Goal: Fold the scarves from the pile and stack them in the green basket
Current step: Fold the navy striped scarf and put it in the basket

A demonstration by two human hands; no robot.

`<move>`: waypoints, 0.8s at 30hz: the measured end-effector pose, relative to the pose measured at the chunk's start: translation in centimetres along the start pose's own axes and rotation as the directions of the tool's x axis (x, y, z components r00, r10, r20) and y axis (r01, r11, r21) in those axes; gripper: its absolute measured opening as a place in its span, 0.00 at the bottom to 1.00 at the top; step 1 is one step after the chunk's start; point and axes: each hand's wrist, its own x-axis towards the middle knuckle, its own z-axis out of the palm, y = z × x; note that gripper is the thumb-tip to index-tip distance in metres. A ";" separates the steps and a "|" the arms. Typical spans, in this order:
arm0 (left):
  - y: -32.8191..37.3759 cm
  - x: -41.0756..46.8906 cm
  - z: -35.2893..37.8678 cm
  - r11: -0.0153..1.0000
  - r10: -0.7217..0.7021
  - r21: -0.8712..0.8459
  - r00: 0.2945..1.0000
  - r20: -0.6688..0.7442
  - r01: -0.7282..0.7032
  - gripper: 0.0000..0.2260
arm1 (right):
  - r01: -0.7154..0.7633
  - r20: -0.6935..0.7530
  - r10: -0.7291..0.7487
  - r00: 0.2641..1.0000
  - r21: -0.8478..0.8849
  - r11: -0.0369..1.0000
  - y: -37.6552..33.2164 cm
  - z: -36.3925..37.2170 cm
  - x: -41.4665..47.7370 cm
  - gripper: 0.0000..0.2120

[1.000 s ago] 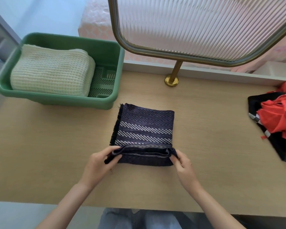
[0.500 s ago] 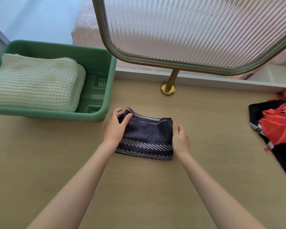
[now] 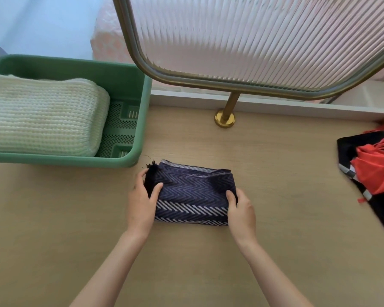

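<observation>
A navy scarf with a zigzag pattern lies folded into a small rectangle on the wooden table, just right of the green basket. My left hand pinches its left end, thumb on top by the dark fringe. My right hand grips its right end, thumb on the cloth. Inside the basket lies a folded cream knitted scarf, filling its left part. The pile of a red scarf on a black-and-white one sits at the table's right edge.
A ribbed glass screen in a brass frame stands on a brass foot at the back of the table. A white ledge runs behind it. The basket's right part shows bare mesh floor.
Both hands carried the near edge of the navy scarf over to the far edge, halving it. They have since slid back to grip its two ends.
</observation>
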 end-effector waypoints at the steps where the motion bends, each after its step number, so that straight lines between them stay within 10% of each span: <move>1: -0.2 -0.8 -0.1 1.000 0.006 0.029 1.000 -0.007 -0.005 0.23 | -0.011 -0.008 0.011 1.000 -0.034 0.999 0.1 -0.2 -0.5 0.13; 8: -1.1 -2.2 -0.5 0.996 -0.026 0.086 0.999 -0.020 0.028 0.28 | 0.095 -0.116 -0.111 0.987 -0.136 0.986 0.4 -0.4 -1.1 0.17; 14: -0.8 -2.0 -0.6 0.987 -0.027 0.162 1.000 0.007 0.026 0.31 | 0.203 0.248 -0.126 0.960 -0.315 0.927 0.5 1.1 -1.5 0.28; 19: -1.0 -2.0 -1.0 0.986 -0.116 0.132 0.991 0.073 0.106 0.26 | -0.007 0.134 -0.010 0.991 0.126 0.992 0.5 0.8 -2.0 0.27; 24: -1.0 -2.7 -1.9 0.969 -0.249 0.046 0.955 0.163 0.244 0.25 | -0.237 0.195 0.201 0.960 0.183 0.954 0.9 0.6 -2.4 0.18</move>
